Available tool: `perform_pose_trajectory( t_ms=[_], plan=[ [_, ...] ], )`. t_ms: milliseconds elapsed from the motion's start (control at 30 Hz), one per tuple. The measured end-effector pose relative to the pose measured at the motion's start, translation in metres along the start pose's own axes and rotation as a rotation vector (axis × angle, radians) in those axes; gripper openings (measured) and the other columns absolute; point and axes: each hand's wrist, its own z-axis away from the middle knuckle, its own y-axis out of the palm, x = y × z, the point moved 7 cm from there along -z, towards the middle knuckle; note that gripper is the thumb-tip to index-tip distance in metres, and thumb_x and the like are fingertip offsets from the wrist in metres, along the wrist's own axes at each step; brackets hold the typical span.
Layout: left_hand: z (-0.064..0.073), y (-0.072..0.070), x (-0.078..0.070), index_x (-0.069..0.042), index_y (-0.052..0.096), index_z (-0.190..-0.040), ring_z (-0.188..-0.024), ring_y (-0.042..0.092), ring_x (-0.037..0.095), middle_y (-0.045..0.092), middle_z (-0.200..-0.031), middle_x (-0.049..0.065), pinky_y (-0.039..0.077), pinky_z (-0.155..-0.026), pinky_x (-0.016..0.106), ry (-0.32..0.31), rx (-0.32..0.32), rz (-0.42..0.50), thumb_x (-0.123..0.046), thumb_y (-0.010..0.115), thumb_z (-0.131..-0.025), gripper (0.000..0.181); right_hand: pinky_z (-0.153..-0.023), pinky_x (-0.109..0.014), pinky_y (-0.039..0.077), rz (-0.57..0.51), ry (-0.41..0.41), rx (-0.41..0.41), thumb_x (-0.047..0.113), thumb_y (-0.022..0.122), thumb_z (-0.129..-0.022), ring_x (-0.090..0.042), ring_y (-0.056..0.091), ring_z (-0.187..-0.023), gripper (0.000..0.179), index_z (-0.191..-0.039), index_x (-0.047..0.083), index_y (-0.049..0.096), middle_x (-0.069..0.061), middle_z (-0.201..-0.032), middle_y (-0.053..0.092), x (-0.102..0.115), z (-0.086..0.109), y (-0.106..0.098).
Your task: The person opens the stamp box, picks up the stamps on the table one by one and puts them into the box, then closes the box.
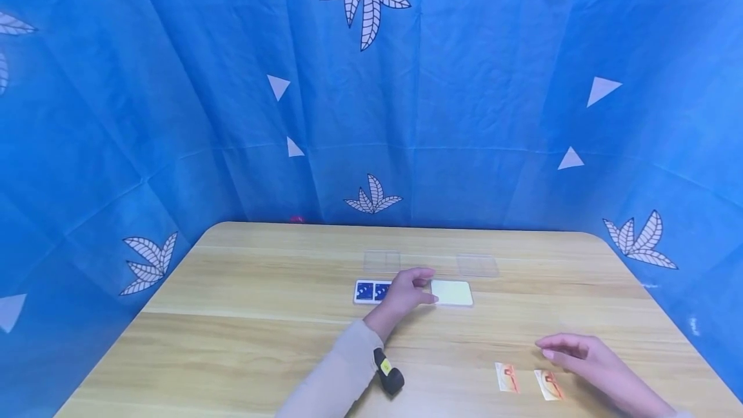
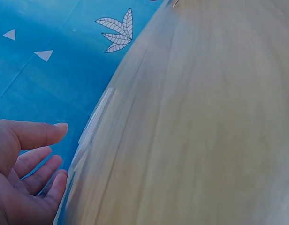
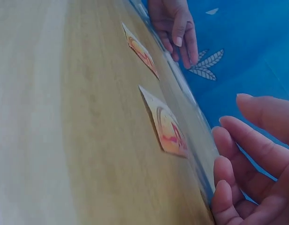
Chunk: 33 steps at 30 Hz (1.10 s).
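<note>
My left hand (image 1: 406,292) reaches over the middle of the table with fingers loosely bent and nothing between them in the left wrist view. It covers the right end of a shallow white case (image 1: 356,300) that holds blue square packets (image 1: 364,291). Its thumb tip overlaps the left edge of a second white case (image 1: 453,293). At the front right my right hand (image 1: 586,360) hovers with relaxed fingers, holding nothing. Close by lie two orange-and-white square packets: one packet (image 1: 548,384) just left of the hand and another packet (image 1: 507,377) farther left.
Two clear plastic lids lie behind the cases, a left lid (image 1: 382,260) and a right lid (image 1: 477,265). The wooden table (image 1: 232,328) ends at a blue curtain (image 1: 476,82) with leaf patterns. A black band (image 1: 387,373) circles the left sleeve.
</note>
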Motion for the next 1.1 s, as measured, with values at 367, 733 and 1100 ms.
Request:
perform_pose_trajectory(
  t_ms=[367, 733, 1100],
  plan=[
    [-0.004, 0.007, 0.007, -0.012, 0.065, -0.116, -0.101, 0.056, 0.015, 0.064, -0.109, -0.002, 0.050, -0.090, 0.029, -0.019, 0.003, 0.028, 0.000, 0.079, -0.065, 0.054, -0.078, -0.012, 0.045, -0.050, -0.065, 0.161, 0.012, 0.047, -0.097, 0.010, 0.054, -0.098, 0.038, -0.123, -0.016, 0.050, 0.022, -0.109, 0.064, -0.010, 0.011, 0.000],
    [-0.002, 0.010, 0.008, -0.011, 0.065, -0.116, -0.100, 0.056, 0.016, 0.064, -0.109, 0.000, 0.051, -0.089, 0.028, -0.035, -0.005, 0.032, 0.002, 0.078, -0.064, 0.056, -0.072, -0.019, 0.052, -0.131, -0.169, 0.232, 0.004, 0.046, -0.096, -0.005, 0.059, -0.088, 0.031, -0.121, -0.013, 0.053, 0.015, -0.107, 0.066, -0.022, 0.017, 0.000],
    [-0.003, 0.007, 0.007, -0.010, 0.064, -0.117, -0.101, 0.057, 0.018, 0.064, -0.111, 0.001, 0.052, -0.089, 0.030, -0.035, -0.008, 0.017, 0.005, 0.078, -0.063, 0.058, -0.064, -0.021, 0.051, 0.013, -0.204, 0.143, 0.006, 0.055, -0.093, -0.005, 0.057, -0.079, 0.029, -0.117, -0.010, 0.059, 0.011, -0.097, 0.065, -0.018, 0.016, 0.000]
  ],
)
